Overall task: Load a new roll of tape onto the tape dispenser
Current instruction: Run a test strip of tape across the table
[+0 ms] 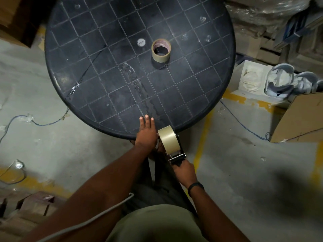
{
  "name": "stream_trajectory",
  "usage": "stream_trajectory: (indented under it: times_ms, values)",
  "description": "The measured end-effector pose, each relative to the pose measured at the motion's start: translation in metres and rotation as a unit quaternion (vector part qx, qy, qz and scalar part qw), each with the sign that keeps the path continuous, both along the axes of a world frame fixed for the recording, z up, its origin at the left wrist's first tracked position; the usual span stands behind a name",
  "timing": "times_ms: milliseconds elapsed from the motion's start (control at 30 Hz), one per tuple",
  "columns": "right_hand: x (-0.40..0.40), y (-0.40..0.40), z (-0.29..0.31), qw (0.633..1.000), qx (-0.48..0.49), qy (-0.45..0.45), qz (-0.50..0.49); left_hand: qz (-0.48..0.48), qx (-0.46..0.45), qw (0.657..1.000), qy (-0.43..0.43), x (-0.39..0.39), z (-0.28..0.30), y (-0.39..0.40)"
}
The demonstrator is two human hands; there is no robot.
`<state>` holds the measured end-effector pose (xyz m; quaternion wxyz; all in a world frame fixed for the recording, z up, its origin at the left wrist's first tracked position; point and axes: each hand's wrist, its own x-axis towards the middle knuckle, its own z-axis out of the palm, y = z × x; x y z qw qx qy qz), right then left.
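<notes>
A full roll of pale tape (pixel 168 140) sits on the hand-held tape dispenser (pixel 176 156) just off the near edge of the round black table (pixel 73 49). My right hand (pixel 185 172) is closed around the dispenser's black handle. My left hand (pixel 146 132) lies flat against the left side of that roll, fingers stretched out over the table's rim. A nearly used-up tape roll (pixel 160 50), mostly cardboard core, stands on the table near its middle. A strip of clear tape (pixel 138 86) is stuck across the tabletop.
Cardboard boxes (pixel 297 119) and white packaging (pixel 251 79) stand on the floor at the right. Blue cables (pixel 244 123) trail over the concrete floor on both sides. More boxes (pixel 33 205) sit at the lower left. A round white cap (pixel 141 42) marks the table's centre.
</notes>
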<state>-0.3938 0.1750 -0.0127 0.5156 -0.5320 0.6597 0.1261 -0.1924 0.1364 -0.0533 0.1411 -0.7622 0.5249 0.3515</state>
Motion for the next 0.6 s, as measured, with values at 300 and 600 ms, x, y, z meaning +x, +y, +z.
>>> stream_trajectory:
  times_ms: [300,600]
  values:
    - [-0.009,0.011,-0.046,0.997,-0.017,-0.043,-0.054,-0.011,0.01,0.998,-0.053,-0.006,-0.017,-0.007]
    - [-0.001,0.015,-0.039,0.998,-0.036,0.0,-0.049,-0.026,0.034,0.997,-0.062,-0.007,-0.019,-0.014]
